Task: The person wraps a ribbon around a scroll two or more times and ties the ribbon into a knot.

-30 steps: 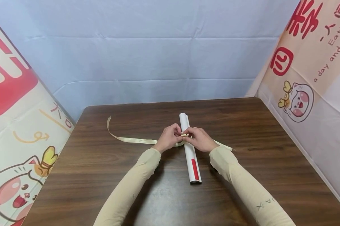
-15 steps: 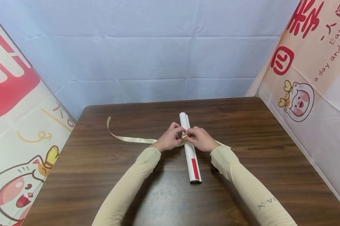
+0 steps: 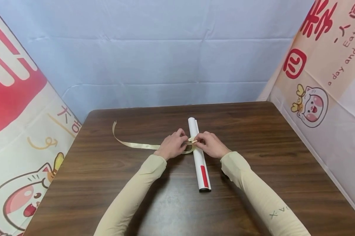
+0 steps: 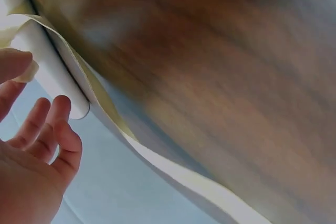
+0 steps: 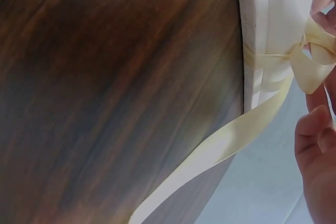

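A white paper roll with a red patch lies lengthwise on the dark wooden table. A cream ribbon passes around its middle, and one long tail trails left, curling up at the tip. My left hand pinches ribbon just left of the roll. Over the roll's right side, my right hand pinches another part of the ribbon. Loops of ribbon stand above the paper between the fingers in the right wrist view. Fingers partly hide how the ribbon crosses. The left wrist view shows a bit of ribbon at my left fingertips.
The wooden table has a pale blue cloth backdrop behind its far edge. Printed panels with cartoon faces stand along the left and right sides.
My left hand has drawn slightly left, away from the right hand. More ribbon now shows stretched between them over the roll. The right hand and the roll have barely shifted.
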Action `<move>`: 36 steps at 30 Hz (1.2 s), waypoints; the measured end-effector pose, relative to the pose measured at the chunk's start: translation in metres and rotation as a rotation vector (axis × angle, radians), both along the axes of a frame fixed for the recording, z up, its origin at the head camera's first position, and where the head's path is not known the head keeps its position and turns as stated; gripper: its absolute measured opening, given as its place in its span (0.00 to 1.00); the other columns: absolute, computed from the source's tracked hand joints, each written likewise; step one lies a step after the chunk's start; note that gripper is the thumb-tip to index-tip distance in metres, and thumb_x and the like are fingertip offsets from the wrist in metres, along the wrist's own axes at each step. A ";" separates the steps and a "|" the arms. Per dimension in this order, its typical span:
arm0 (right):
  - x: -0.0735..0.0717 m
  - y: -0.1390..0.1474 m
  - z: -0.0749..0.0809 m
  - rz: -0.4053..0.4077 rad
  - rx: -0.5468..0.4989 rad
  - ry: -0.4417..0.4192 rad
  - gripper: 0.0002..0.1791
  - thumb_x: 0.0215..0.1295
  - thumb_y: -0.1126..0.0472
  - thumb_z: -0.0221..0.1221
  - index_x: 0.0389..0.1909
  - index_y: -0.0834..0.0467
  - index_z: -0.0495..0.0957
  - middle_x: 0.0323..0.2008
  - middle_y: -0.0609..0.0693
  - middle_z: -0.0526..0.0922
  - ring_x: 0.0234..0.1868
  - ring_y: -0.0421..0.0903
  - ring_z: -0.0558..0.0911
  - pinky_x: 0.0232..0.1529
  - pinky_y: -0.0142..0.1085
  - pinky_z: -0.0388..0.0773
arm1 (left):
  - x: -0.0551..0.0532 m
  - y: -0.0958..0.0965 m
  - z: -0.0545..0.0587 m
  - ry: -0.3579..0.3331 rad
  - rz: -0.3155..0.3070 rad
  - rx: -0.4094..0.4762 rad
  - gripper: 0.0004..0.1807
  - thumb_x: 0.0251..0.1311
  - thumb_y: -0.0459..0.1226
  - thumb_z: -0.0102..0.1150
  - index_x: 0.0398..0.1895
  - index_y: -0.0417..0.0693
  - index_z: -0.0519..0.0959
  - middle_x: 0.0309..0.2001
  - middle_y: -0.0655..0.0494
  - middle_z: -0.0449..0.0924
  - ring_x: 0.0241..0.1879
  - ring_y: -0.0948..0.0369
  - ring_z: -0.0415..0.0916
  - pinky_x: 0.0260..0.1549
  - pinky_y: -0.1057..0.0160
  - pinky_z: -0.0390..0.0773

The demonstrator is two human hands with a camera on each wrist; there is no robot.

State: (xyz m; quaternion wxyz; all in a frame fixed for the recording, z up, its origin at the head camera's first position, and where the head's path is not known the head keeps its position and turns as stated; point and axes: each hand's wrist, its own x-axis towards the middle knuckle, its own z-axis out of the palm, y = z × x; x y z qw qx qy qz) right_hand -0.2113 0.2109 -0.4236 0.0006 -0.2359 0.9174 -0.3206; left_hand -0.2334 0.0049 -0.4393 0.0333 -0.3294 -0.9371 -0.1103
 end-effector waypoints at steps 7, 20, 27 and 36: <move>-0.001 -0.001 -0.001 -0.013 -0.003 -0.013 0.02 0.63 0.60 0.63 0.33 0.55 0.81 0.29 0.45 0.81 0.31 0.41 0.72 0.33 0.34 0.70 | 0.000 -0.004 -0.005 0.092 0.012 -0.082 0.07 0.64 0.41 0.56 0.42 0.53 0.81 0.50 0.53 0.73 0.41 0.55 0.77 0.35 0.56 0.78; -0.001 -0.001 0.000 -0.068 -0.043 -0.049 0.04 0.63 0.60 0.63 0.35 0.56 0.82 0.29 0.46 0.82 0.33 0.42 0.76 0.36 0.36 0.73 | 0.004 -0.013 -0.005 0.218 0.057 -0.181 0.07 0.59 0.42 0.57 0.32 0.50 0.82 0.43 0.53 0.72 0.38 0.55 0.73 0.32 0.57 0.76; -0.003 0.000 -0.003 -0.095 -0.052 -0.016 0.02 0.62 0.59 0.64 0.33 0.53 0.81 0.29 0.46 0.83 0.31 0.41 0.77 0.35 0.34 0.73 | 0.017 -0.015 0.000 0.226 0.078 -0.179 0.08 0.57 0.41 0.57 0.28 0.49 0.82 0.42 0.54 0.72 0.37 0.55 0.72 0.31 0.58 0.75; -0.004 0.000 -0.004 -0.108 -0.057 -0.008 0.04 0.65 0.58 0.62 0.34 0.55 0.80 0.27 0.46 0.81 0.28 0.41 0.75 0.31 0.33 0.73 | 0.049 -0.006 0.014 0.217 0.022 -0.255 0.08 0.56 0.42 0.58 0.26 0.49 0.83 0.39 0.54 0.74 0.34 0.56 0.75 0.28 0.59 0.76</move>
